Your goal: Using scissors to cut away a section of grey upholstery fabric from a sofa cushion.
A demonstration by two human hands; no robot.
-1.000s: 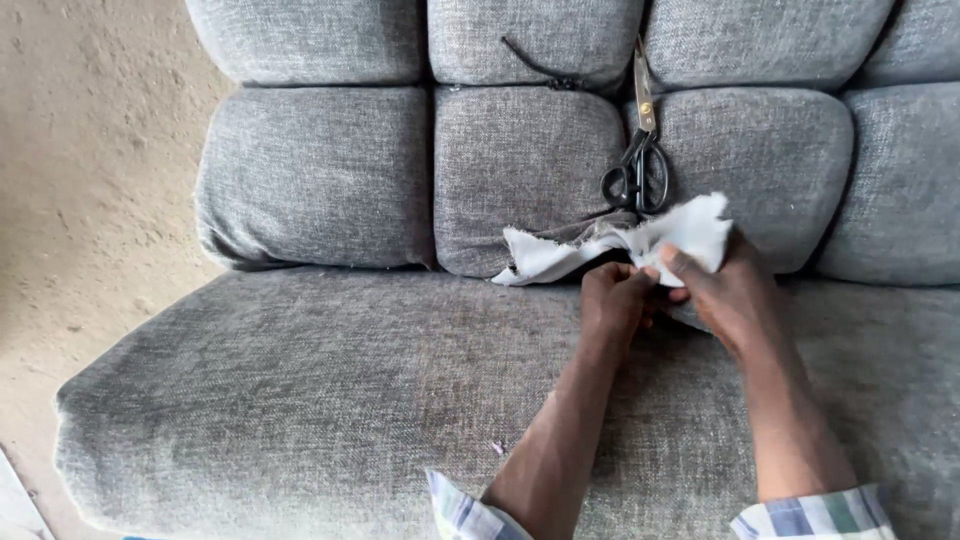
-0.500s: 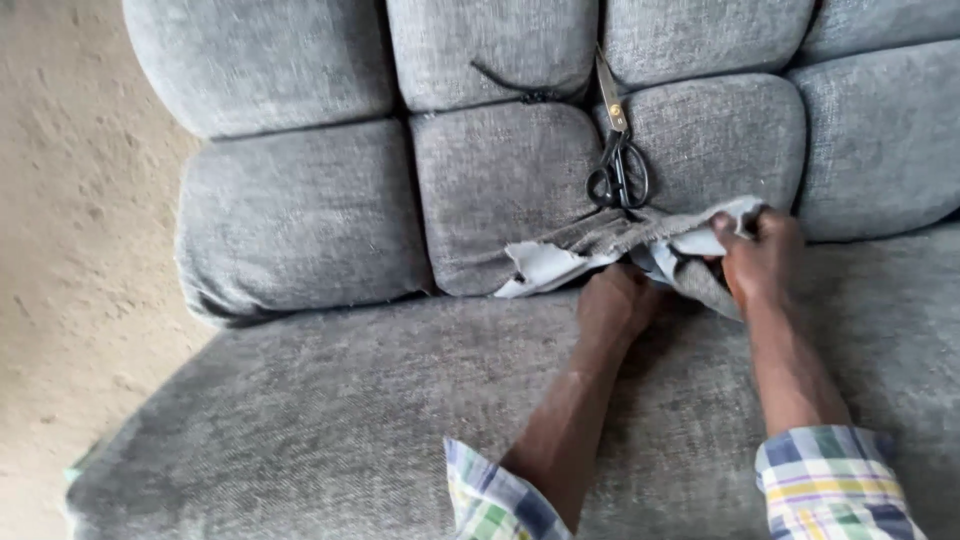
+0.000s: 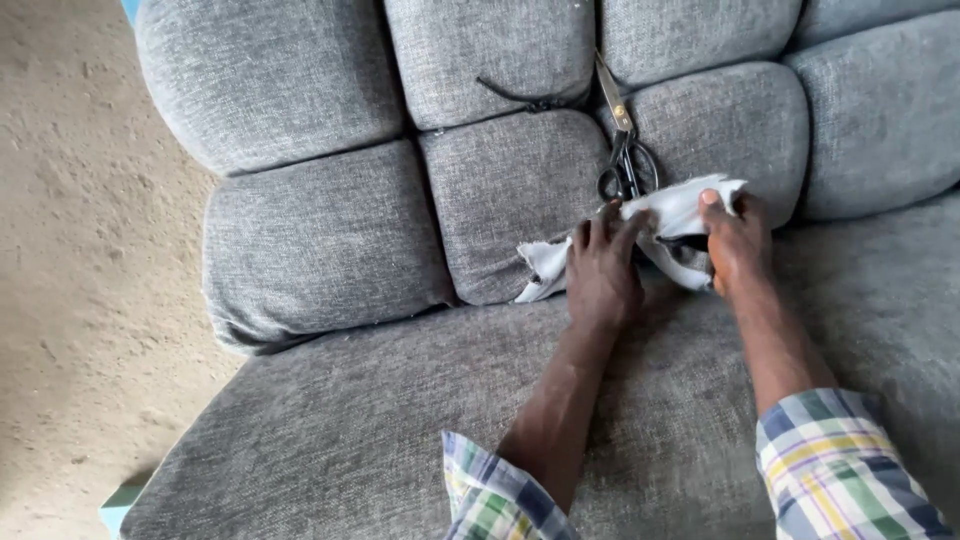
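Note:
My left hand (image 3: 603,268) lies flat on a white piece of cloth (image 3: 668,214), pressing it against the grey sofa (image 3: 380,420) where the seat meets the tufted back. My right hand (image 3: 737,243) grips the right end of the same cloth, thumb on top. Black-handled scissors (image 3: 625,150) rest in the seam of the back cushions just above the cloth, blades pointing up. Both sleeves are plaid.
The sofa back is made of several rounded grey cushions (image 3: 320,245). A dark cord (image 3: 520,98) sits in a seam near the scissors. Sandy floor (image 3: 70,250) lies to the left, with a light blue object (image 3: 122,497) at the bottom left.
My left hand has slid up onto the cloth and flattened. My right hand has pulled the cloth's right end taut. The camera has shifted closer and to the left.

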